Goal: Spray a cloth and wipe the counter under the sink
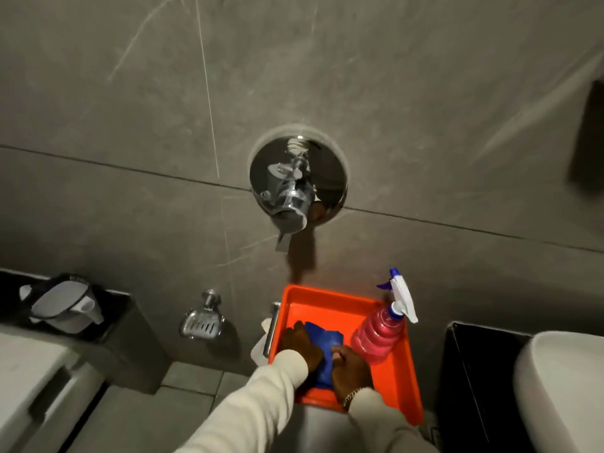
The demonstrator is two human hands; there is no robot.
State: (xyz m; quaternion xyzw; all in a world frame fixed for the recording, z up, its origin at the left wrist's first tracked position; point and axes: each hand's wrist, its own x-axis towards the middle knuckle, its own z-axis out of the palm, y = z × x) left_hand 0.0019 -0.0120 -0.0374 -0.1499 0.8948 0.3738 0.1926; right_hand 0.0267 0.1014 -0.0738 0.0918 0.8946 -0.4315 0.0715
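In the orange tray (402,380), a blue cloth (325,354) — crumpled.

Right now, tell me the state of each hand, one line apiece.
Left hand: laid on the blue cloth in the orange tray; grip cannot be told.
Right hand: closed on the blue cloth.

1. the orange tray (405,387) has bare floor along its right side and far end.
2. a spray bottle (380,331) stands at its right wall.
3. both hands crowd the blue cloth (323,346) at the near left.
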